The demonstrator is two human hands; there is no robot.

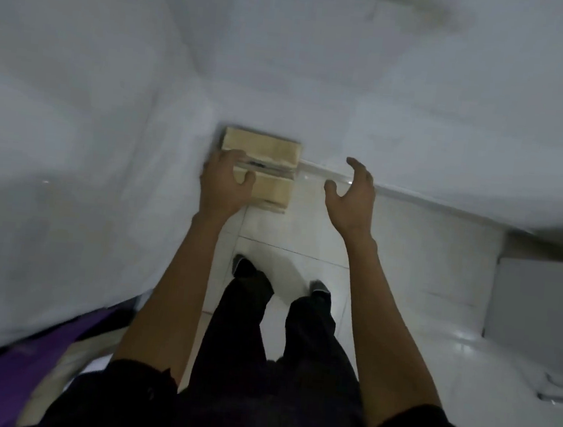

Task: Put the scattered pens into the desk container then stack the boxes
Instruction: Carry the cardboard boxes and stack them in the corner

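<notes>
A tan cardboard box [271,164] with a strip of clear tape across its top sits on the floor in the corner where two white walls meet. My left hand [224,183] reaches down over the box's left edge, fingers curled at its top; whether it grips the box I cannot tell. My right hand [352,199] hovers to the right of the box with fingers spread, holding nothing. Motion blur softens the picture. No pens or desk container are in view.
White tiled floor [406,259] lies below, with my two feet [244,268] standing on it. White walls close in on the left and ahead. A purple surface [0,368] shows at the lower left. A grey panel [540,300] stands at the right.
</notes>
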